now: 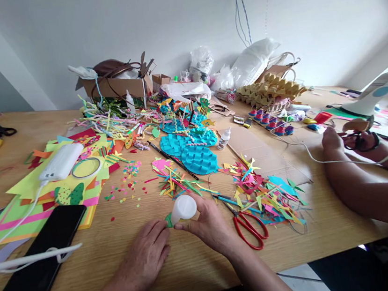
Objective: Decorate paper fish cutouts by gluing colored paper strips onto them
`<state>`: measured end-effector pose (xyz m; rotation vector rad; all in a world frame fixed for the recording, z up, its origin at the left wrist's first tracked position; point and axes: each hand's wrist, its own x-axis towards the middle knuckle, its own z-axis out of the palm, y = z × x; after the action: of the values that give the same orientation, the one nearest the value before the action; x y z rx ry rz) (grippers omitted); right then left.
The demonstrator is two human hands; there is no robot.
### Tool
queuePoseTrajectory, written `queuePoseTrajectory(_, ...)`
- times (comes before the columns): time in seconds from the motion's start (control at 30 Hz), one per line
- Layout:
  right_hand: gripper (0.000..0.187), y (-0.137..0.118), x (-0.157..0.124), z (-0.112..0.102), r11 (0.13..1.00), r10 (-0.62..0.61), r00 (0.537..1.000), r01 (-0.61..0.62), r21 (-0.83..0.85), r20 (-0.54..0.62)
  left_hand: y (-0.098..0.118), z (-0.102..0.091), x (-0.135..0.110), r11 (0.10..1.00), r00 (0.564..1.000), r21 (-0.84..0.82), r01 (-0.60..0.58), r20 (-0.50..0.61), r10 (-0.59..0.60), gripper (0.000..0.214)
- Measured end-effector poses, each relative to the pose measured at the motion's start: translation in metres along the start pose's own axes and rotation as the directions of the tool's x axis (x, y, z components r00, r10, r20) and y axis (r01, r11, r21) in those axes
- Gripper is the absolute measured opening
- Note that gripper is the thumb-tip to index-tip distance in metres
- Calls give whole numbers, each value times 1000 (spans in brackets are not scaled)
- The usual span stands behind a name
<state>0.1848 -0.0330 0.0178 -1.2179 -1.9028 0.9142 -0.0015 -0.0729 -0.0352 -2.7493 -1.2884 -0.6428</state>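
Observation:
My right hand [209,224] is wrapped round a white glue bottle [184,208], tipped over so that its round base faces me. The bottle's nozzle is hidden from view. Close beside it, my left hand [147,253] rests on the table, its fingers together and their tips on the edge of a small green paper piece [169,220]. The bottle covers part of that piece. Red-handled scissors [250,228] lie to the right of my right hand. Beyond my hands are blue round paper pieces with a scaly surface [199,160] and a black pencil [172,160].
Colourful paper scraps [263,189] are heaped at right. A black phone [44,253], a white power bank [61,161] and coloured sheets [15,219] lie at left. At far right, a co-worker's hands [333,142] hold black scissors [361,141] and a brown piece. Egg cartons [268,91] stand behind.

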Motion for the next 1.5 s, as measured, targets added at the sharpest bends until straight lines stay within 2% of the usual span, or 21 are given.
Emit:
queuePoseTrajectory(0.13, 28, 5, -2, -4, 1000, 8, 999, -9, -20, -49, 0, 1, -1, 1000, 1000, -2, -14, -7, 14, 24)
queuePoseTrajectory(0.7, 25, 3, -2, -9, 999, 25, 998, -27, -34, -65, 0, 2, -1, 1000, 1000, 14, -1, 10, 1, 20)
queuePoseTrajectory(1.03, 26, -1, 4, 6, 999, -23, 999, 22, -38, -30, 1, 3, -2, 999, 999, 44, -9, -35, 11, 22)
queuePoseTrajectory(1.17, 27, -2, 7, 6, 1000, -23, 999, 23, -3, -29, 1, 3, -2, 998, 999, 52, -22, -37, 24, 22)
queuePoseTrajectory(1.4, 26, -3, 4, 5, 998, -32, 999, 33, -47, 23, 0, 5, -2, 997, 995, 69, -40, -88, 46, 21)
queuePoseTrajectory(1.5, 26, -3, 6, 6, 999, -29, 1000, 29, -39, -2, 0, 5, -2, 998, 996, 52, -35, -78, 39, 22)
